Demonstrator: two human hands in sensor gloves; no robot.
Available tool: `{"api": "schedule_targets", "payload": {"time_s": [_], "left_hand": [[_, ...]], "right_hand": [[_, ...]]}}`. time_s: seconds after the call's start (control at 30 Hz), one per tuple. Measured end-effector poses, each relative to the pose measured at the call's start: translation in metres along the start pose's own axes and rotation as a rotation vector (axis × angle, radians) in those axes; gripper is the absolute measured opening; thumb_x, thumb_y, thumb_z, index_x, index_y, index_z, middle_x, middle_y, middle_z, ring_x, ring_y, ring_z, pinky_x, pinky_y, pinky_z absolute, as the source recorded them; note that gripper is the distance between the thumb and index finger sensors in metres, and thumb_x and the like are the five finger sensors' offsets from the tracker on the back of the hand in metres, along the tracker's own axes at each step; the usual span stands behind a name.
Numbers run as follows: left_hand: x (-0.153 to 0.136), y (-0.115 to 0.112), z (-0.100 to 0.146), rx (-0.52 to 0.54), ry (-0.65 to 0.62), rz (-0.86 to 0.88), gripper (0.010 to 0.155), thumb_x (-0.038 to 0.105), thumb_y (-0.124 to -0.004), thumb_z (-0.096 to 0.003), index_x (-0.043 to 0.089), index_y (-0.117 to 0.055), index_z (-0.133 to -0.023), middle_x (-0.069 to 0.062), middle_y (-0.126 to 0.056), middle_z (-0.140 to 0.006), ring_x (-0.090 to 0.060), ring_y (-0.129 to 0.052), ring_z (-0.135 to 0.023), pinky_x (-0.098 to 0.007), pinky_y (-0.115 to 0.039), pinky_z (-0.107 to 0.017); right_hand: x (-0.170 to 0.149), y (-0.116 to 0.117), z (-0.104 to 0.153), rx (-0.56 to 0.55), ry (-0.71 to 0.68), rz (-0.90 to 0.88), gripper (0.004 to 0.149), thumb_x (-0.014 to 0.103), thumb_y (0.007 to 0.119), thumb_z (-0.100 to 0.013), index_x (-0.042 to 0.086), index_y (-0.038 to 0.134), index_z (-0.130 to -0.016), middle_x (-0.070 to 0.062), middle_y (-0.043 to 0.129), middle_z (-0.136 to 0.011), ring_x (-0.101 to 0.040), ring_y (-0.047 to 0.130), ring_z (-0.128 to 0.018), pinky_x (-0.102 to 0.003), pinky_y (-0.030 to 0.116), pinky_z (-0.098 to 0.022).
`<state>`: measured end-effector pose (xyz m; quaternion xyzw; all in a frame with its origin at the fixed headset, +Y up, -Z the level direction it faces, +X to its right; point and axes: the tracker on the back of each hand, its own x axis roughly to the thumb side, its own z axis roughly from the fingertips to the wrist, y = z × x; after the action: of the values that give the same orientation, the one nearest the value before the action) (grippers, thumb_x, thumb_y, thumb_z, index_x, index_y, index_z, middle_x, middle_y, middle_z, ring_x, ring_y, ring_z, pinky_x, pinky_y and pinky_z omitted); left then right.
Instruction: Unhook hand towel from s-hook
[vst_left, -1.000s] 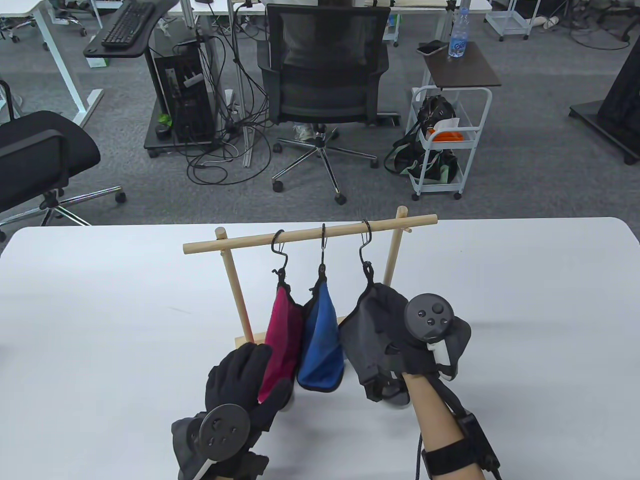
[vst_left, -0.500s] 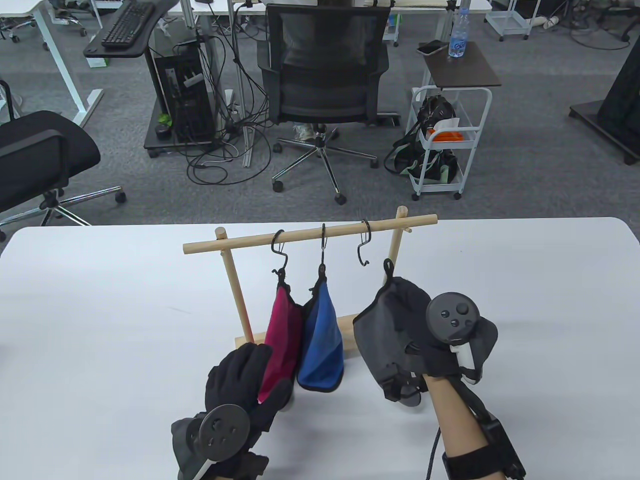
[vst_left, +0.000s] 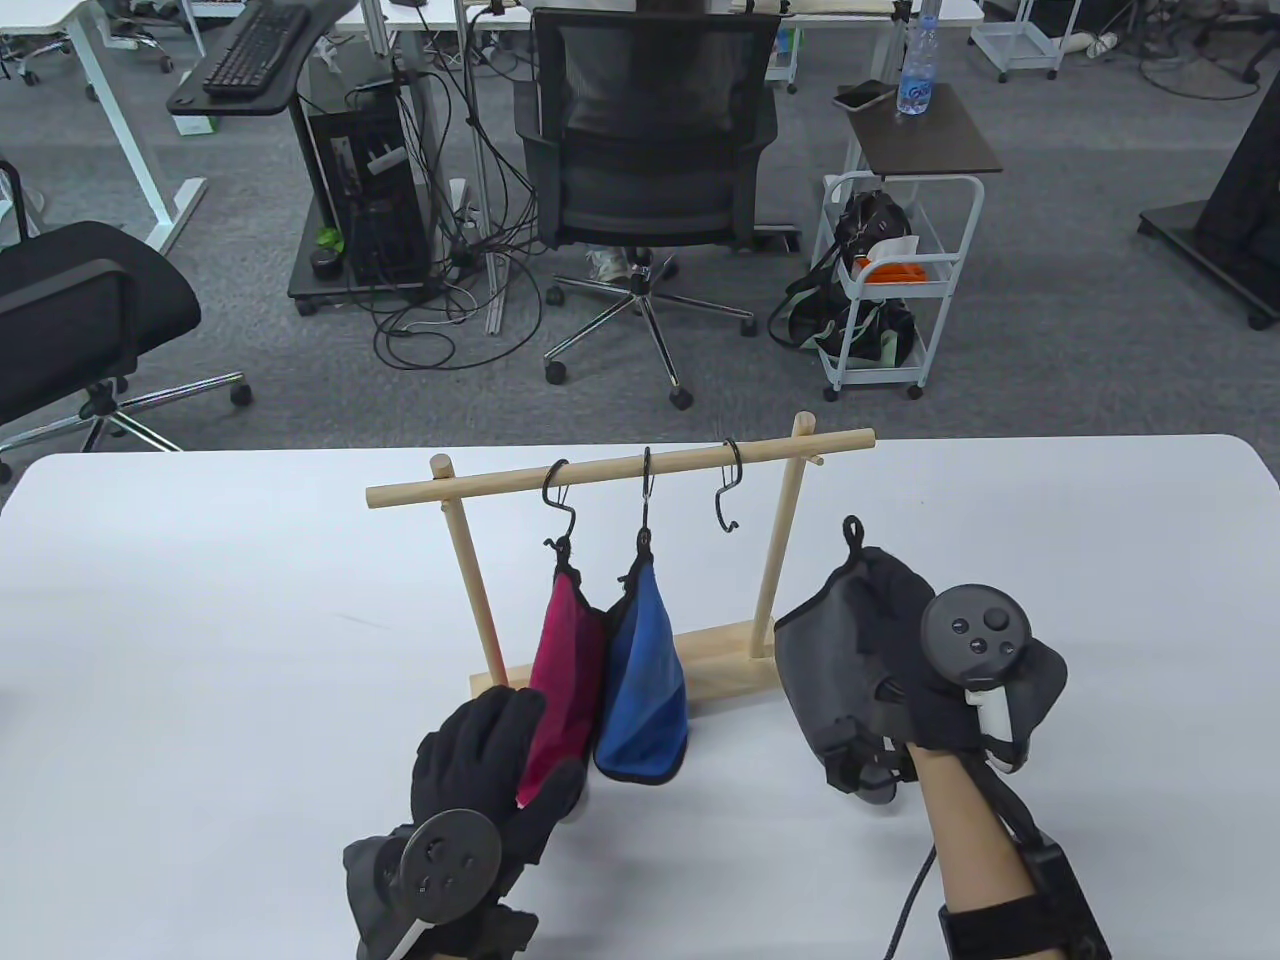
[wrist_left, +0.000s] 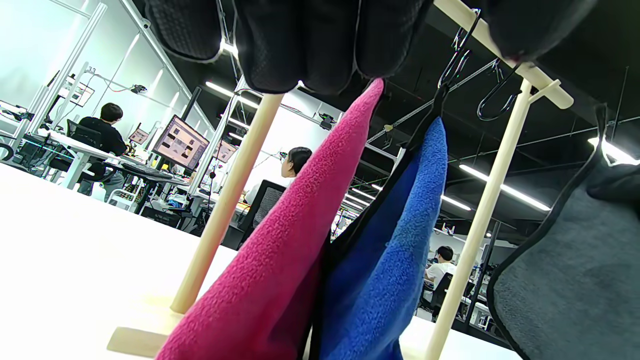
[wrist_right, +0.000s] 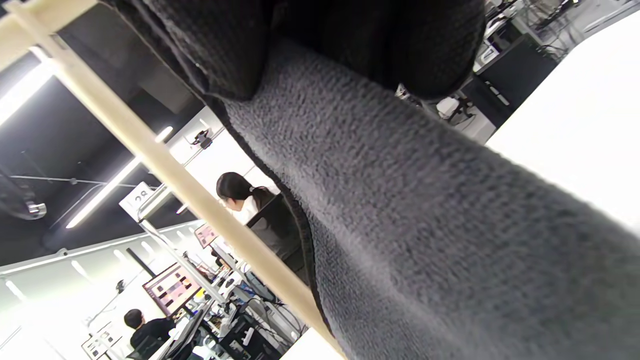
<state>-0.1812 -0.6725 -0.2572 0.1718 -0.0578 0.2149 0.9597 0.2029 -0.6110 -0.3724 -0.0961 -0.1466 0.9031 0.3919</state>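
A wooden rack stands on the white table with three black s-hooks. My right hand grips a grey hand towel, off its hook and held to the right of the rack's right post; its loop sticks up free. The right s-hook hangs empty. A pink towel and a blue towel hang from the other two hooks. My left hand holds the lower part of the pink towel, seen also in the left wrist view. The grey towel fills the right wrist view.
The rack's wooden base lies behind the towels. Beyond the table's far edge are an office chair, a white cart and cables on the floor.
My right hand lifted the grey towel's loop off the right s-hook and carried the towel to the right, past the rack's post. The left hand has not moved.
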Motion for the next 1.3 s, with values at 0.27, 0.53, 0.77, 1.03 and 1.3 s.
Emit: {"api": "schedule_targets", "payload": {"time_s": [0.27,0.53,0.77,1.03,1.3], "left_hand": [[0.000,0.000,0.000,-0.002,0.001,-0.006,0.071,0.069,-0.063,-0.0554,0.030,-0.059,-0.115,-0.009,-0.065,-0.121,-0.041,-0.070,-0.109,-0.066,-0.056,-0.079],[0.000,0.000,0.000,-0.002,0.000,-0.015,0.071,0.068,-0.063,-0.0555,0.030,-0.059,-0.115,-0.009,-0.065,-0.120,-0.041,-0.070,-0.109,-0.066,-0.056,-0.079],[0.001,-0.001,0.000,-0.008,-0.006,-0.017,0.071,0.069,-0.062,-0.0556,0.030,-0.059,-0.115,-0.009,-0.065,-0.121,-0.041,-0.070,-0.109,-0.066,-0.056,-0.079],[0.001,-0.001,0.000,-0.006,-0.007,-0.015,0.071,0.069,-0.062,-0.0555,0.030,-0.059,-0.115,-0.009,-0.065,-0.121,-0.041,-0.069,-0.109,-0.066,-0.056,-0.079],[0.001,-0.001,0.000,-0.006,-0.007,-0.015,0.071,0.068,-0.063,-0.0556,0.031,-0.059,-0.115,-0.009,-0.065,-0.121,-0.041,-0.070,-0.109,-0.066,-0.056,-0.079]], "right_hand": [[-0.034,0.004,-0.018,-0.038,0.095,0.042,0.039,0.028,0.074,-0.065,0.022,0.069,-0.103,-0.013,0.083,-0.094,-0.032,0.088,-0.078,-0.052,0.069,-0.068],[-0.069,0.013,-0.023,-0.041,0.178,0.141,0.040,0.028,0.074,-0.065,0.023,0.069,-0.104,-0.013,0.081,-0.097,-0.033,0.087,-0.081,-0.052,0.068,-0.069],[-0.090,0.023,-0.017,-0.024,0.211,0.265,0.040,0.028,0.074,-0.065,0.024,0.068,-0.104,-0.013,0.080,-0.098,-0.034,0.086,-0.083,-0.053,0.067,-0.069],[-0.097,0.046,-0.006,0.066,0.159,0.433,0.041,0.029,0.074,-0.064,0.023,0.069,-0.104,-0.014,0.080,-0.100,-0.034,0.086,-0.084,-0.053,0.067,-0.070],[-0.106,0.072,0.004,0.177,0.123,0.574,0.043,0.032,0.076,-0.064,0.023,0.068,-0.105,-0.015,0.079,-0.101,-0.036,0.085,-0.086,-0.054,0.066,-0.070]]}}
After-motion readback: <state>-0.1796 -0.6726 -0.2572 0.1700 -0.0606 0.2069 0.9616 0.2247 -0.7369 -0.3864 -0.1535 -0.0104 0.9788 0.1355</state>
